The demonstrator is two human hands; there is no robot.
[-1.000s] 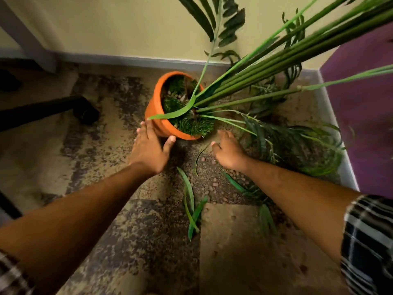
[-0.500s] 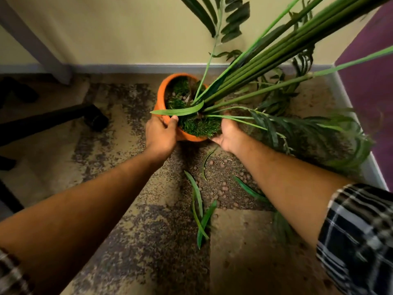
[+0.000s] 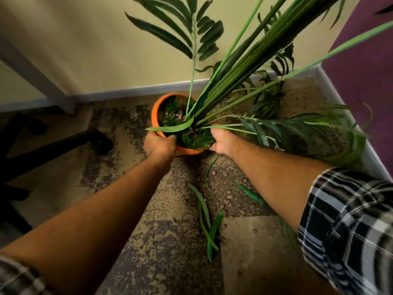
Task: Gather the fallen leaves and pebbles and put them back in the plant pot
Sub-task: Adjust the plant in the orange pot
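An orange plant pot [image 3: 156,112] stands tilted on the carpet near the wall corner, with green moss and long stems rising up and to the right. My left hand [image 3: 160,145] grips the pot's near-left rim. My right hand [image 3: 223,139] holds its near-right side, partly under the stems. On the carpet in front of the pot lie several fallen green leaves [image 3: 203,204] and small brownish pebbles [image 3: 229,197], between my two forearms.
Drooping fronds [image 3: 302,126] spread to the right against a purple wall [image 3: 361,67]. A black chair base with a caster [image 3: 101,139] lies at left. A grey table leg [image 3: 32,75] slants down to the skirting at back left.
Both hands went from the floor beside the pot to gripping its sides. The pot has risen from lying on its side toward upright, and the stems have swung upward.
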